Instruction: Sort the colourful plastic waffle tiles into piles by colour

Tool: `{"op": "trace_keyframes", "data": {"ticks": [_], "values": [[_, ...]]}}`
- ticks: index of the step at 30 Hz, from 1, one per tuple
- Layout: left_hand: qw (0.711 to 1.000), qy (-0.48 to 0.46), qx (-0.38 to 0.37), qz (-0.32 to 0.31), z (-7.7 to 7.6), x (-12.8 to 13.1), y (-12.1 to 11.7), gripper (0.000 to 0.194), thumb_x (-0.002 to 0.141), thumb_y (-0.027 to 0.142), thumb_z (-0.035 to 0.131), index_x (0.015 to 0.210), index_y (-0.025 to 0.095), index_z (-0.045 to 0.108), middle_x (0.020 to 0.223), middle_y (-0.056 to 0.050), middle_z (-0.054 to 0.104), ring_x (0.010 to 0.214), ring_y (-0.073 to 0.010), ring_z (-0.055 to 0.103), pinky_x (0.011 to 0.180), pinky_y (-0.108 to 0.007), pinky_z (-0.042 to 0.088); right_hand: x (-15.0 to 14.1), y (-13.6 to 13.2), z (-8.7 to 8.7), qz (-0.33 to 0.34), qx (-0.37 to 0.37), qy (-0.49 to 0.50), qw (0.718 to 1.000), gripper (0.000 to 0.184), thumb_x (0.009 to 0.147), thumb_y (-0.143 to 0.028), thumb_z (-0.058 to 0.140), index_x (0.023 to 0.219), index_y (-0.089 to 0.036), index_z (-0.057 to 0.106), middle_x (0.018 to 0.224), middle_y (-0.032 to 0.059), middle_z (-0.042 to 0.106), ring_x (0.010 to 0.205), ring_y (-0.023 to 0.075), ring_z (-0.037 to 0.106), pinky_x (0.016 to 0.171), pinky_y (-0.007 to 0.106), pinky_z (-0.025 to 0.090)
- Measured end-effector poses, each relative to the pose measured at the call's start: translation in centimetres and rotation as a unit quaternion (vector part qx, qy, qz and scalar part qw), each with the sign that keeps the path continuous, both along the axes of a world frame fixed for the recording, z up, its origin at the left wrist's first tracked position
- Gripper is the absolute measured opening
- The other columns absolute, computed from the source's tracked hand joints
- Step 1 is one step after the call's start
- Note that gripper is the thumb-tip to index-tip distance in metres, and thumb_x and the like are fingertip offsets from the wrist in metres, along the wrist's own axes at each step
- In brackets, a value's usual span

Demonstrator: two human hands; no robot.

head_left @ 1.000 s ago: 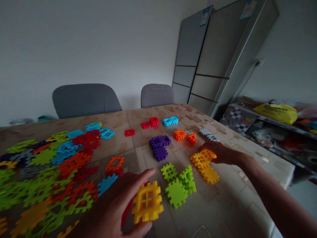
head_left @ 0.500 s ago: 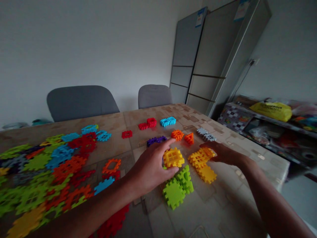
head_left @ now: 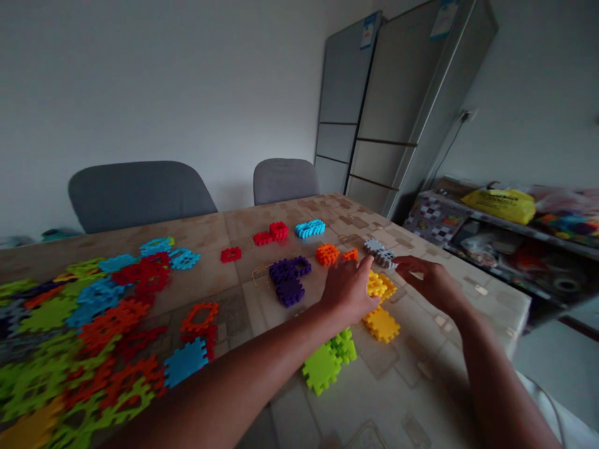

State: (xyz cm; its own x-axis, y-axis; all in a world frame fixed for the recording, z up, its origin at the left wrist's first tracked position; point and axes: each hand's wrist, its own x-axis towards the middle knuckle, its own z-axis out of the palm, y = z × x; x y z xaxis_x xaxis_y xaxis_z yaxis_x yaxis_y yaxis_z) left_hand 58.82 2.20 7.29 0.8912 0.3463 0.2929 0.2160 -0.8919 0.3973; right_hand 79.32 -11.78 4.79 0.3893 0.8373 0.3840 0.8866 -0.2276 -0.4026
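Across the patterned counter (head_left: 421, 386), the largest share of the toothed plastic pieces lies in a mixed-colour spread (head_left: 49, 315) on the left, ungrouped, while towards the right smaller single-colour groups are already set apart: green (head_left: 322, 368), purple (head_left: 289, 290), yellow (head_left: 382, 323), grey (head_left: 386, 255), light blue (head_left: 310, 229), red (head_left: 279, 231) and orange (head_left: 326, 254). The left hand (head_left: 349, 290) is mostly closed, thumb and fingers about a small yellow piece (head_left: 373, 285) at the yellow group (its own back hides the grip partly), and the right hand (head_left: 428, 280) hangs loosely open beside the grey group, nothing visible in it.
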Motion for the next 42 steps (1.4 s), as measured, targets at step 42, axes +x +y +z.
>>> {"op": "trace_keyframes", "data": {"ticks": [42], "values": [[0.995, 0.095, -0.015, 0.023, -0.6, -0.1, -0.4, 0.078, 0.079, 0.042, 0.084, 0.142, 0.013, 0.05, 0.127, -0.016, 0.068, 0.119, -0.0337, 0.063, 0.102, -0.051, 0.05, -2.8, 0.9, 0.0, 0.107, -0.102, -0.033, 0.988, 0.031, 0.073, -0.015, 0.074, 0.1, -0.022, 0.062, 0.097, 0.0071, 0.068, 0.093, 0.0289, 0.062, 0.084, 0.045, 0.048]]}}
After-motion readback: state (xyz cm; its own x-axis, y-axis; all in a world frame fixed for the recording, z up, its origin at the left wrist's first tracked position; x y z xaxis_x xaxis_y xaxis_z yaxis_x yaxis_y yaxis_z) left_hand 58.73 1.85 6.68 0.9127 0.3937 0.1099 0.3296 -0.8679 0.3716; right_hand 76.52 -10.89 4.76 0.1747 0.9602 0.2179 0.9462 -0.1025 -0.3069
